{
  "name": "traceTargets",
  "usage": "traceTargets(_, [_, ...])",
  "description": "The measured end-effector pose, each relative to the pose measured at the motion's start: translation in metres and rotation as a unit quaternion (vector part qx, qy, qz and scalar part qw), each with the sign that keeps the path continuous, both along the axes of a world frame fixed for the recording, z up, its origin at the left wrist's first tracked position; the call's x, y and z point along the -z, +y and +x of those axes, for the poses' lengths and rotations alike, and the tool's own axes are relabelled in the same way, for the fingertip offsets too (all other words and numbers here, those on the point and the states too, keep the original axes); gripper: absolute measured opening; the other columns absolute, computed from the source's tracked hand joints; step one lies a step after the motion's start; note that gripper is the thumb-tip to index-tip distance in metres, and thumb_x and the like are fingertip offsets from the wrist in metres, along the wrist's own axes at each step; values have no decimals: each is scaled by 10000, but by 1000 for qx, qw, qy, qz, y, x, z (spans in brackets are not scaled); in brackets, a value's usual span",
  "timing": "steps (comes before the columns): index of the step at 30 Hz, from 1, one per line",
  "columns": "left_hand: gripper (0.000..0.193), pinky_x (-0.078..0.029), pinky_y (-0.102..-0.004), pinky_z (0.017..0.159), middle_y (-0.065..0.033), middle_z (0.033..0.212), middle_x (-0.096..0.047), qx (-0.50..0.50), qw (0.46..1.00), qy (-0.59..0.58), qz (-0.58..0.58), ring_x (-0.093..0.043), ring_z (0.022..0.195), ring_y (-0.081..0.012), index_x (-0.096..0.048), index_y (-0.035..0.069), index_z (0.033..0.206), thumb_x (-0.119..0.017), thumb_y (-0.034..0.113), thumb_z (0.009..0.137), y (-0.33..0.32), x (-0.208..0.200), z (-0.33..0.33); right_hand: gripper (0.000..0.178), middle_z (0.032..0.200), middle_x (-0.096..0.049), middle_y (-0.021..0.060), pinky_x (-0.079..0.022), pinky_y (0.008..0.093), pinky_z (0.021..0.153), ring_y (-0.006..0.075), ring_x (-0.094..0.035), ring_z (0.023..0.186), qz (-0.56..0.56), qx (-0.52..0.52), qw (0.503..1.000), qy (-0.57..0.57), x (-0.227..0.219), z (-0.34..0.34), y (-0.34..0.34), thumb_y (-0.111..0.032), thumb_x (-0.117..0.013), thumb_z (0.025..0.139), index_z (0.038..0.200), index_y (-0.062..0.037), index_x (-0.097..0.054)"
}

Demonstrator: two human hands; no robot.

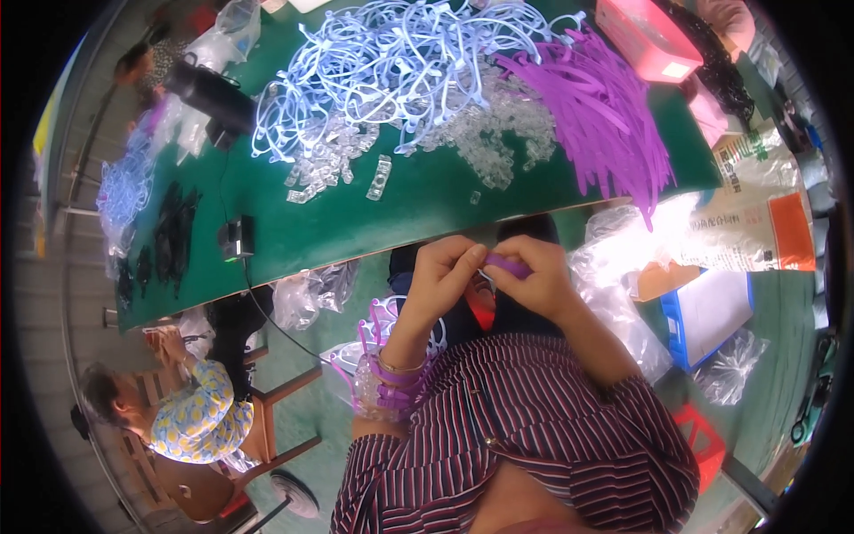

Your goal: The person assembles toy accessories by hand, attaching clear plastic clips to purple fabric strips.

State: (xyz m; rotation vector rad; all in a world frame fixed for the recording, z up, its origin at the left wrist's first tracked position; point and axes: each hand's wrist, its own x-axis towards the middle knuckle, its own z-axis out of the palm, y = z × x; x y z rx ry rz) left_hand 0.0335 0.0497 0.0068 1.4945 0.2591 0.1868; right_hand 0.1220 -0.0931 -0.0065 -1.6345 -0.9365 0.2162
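My two hands meet just off the near edge of the green table, above my lap. My right hand [539, 278] is closed on a purple strap [509, 265], which shows as a short curved piece by the thumb. Touching it, my left hand [449, 274] pinches at the strap's end; something small and pale sits between the fingertips, too small to name. Purple bands [402, 392] and clear pieces hang around my left forearm. On the table lie a heap of light blue looped straps [382, 67], loose clear plastic pieces [498, 133] and a bundle of purple straps [614, 116].
A pink bin [649, 40] stands at the table's far right; a black bottle [209, 93] is at the left. A small black box [236, 238] trails a cable. Plastic bags and a blue-framed crate [707, 311] lie right. Another person [196, 418] sits at lower left.
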Motion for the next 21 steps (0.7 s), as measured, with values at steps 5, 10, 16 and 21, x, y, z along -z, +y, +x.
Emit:
traceTargets(5, [141, -397, -253, 611, -35, 711, -549, -79, 983, -49, 157, -508, 695, -116, -584, -2, 805, -566, 133, 841, 24, 7, 1, 137, 646, -572, 21, -411, 208, 493, 46, -521, 560, 11, -21, 999, 39, 1, 0, 8, -70, -662, 740, 820, -17, -565])
traceTargets(10, [256, -406, -392, 758, -142, 977, -546, -295, 743, -33, 600, -498, 920, -307, -562, 54, 975, -622, 144, 742, 66, 10, 32, 99, 663, -552, -16, -370, 174, 485, 7, -477, 578, 37, -8, 981, 189, 10, 2, 8, -39, -614, 786, 844, -8, -540])
traceTargets(16, [252, -439, -399, 665, -123, 825, -577, -300, 710, 58, 635, -549, 760, -310, -538, 33, 1010, -587, 128, 782, 101, 43, 32, 105, 685, -537, -19, -358, 158, 505, 0, -453, 586, 39, -43, 969, 238, 16, -5, 2, -35, -589, 810, 889, -2, -529])
traceTargets(21, [113, -359, -236, 480, -45, 702, -540, -215, 976, 1, -16, -486, 553, -147, -519, 57, 906, -522, 155, 852, 61, 19, 17, 153, 738, -524, -20, -362, 151, 531, 4, -457, 612, 74, -45, 956, 280, 7, 0, -5, -42, -548, 840, 982, -1, -507])
